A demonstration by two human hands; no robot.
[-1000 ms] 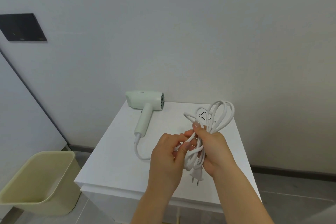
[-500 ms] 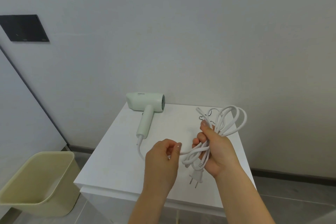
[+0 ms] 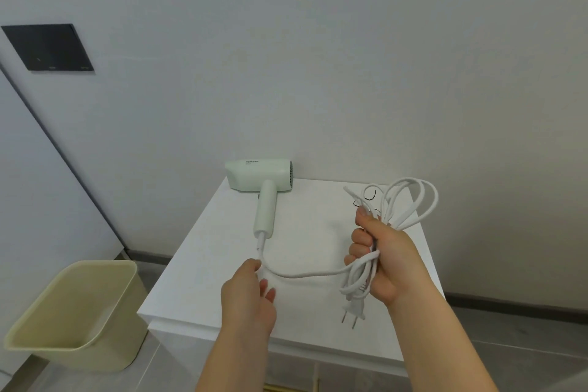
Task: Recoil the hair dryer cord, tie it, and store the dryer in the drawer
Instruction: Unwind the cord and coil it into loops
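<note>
Pale-green hair dryer (image 3: 259, 177) lies on its side at the back of the white cabinet top (image 3: 197, 267). Its white cord (image 3: 359, 277) runs from the handle past the left hand (image 3: 248, 296), whose fingers are loose and apart beside it, to the right hand (image 3: 385, 258), fingers curled tight round the coiled loops; the plug (image 3: 354, 312) dangles below that fist.

hair dryer (image 3: 257, 175) at counter's (image 3: 197, 280) back edge; coiled cord (image 3: 358, 277) above counter's right side; bin (image 3: 73, 312) left of counter.
</note>
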